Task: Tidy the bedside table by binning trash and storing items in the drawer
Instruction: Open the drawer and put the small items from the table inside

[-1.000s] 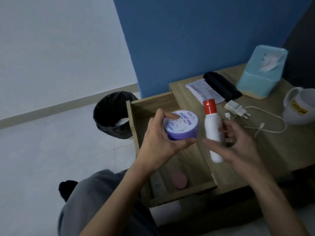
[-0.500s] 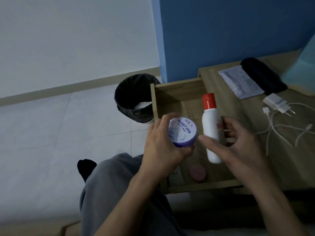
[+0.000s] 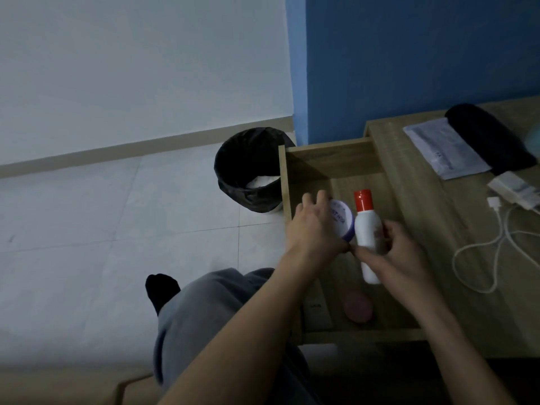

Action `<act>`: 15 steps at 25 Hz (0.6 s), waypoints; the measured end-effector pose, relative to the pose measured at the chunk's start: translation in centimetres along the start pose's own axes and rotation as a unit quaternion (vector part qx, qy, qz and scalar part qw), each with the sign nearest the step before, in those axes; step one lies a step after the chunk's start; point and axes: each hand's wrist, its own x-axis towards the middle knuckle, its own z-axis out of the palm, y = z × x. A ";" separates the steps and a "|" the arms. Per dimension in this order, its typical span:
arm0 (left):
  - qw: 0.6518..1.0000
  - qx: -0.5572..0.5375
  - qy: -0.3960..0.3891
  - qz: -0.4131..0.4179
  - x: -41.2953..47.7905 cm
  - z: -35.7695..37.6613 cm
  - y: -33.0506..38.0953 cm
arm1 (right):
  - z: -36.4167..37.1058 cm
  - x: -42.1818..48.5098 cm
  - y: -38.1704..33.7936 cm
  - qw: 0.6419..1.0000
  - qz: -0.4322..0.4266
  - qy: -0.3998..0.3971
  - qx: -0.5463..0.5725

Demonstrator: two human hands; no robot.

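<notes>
My left hand [image 3: 314, 226] grips a round purple-and-white cream jar [image 3: 341, 219] over the open wooden drawer [image 3: 330, 157] of the bedside table [image 3: 432, 217]. Close beside it, my right hand [image 3: 400, 252] holds a white bottle with a red cap [image 3: 366, 229] upright, also over the drawer. A pink round item [image 3: 358, 306] and a pale tube [image 3: 317, 308] lie at the drawer's near end. A black-lined bin [image 3: 249, 168] with white trash in it stands on the floor left of the drawer.
On the tabletop lie a white packet [image 3: 444, 150], a black pouch [image 3: 491, 138] and a white charger [image 3: 512, 188] with its cable [image 3: 496, 247]. My grey-trousered knee [image 3: 204, 311] is below the drawer. A blue wall rises behind the table.
Both hands have lowered the jar and the bottle down towards the drawer. The jar has tipped so my left hand covers more of it. The view has swung left.
</notes>
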 end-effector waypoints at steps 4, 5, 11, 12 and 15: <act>0.998 0.004 -0.040 -0.043 2.6 3.7 -1.2 | 1.5 3.4 2.0 0.997 0.063 0.013 -0.038; 0.998 -0.001 -0.047 -0.050 3.1 4.6 -1.5 | 1.8 4.4 2.5 0.996 0.074 0.019 -0.050; 0.993 0.001 -0.093 -0.074 5.7 7.9 -3.0 | 4.3 9.6 5.8 0.972 0.158 0.005 -0.175; 0.992 0.002 -0.097 -0.078 6.1 8.4 -3.3 | 4.7 10.3 6.1 0.964 0.179 -0.002 -0.197; 0.991 0.028 -0.110 -0.076 7.2 9.8 -4.4 | 5.7 12.0 6.8 0.938 0.205 -0.049 -0.274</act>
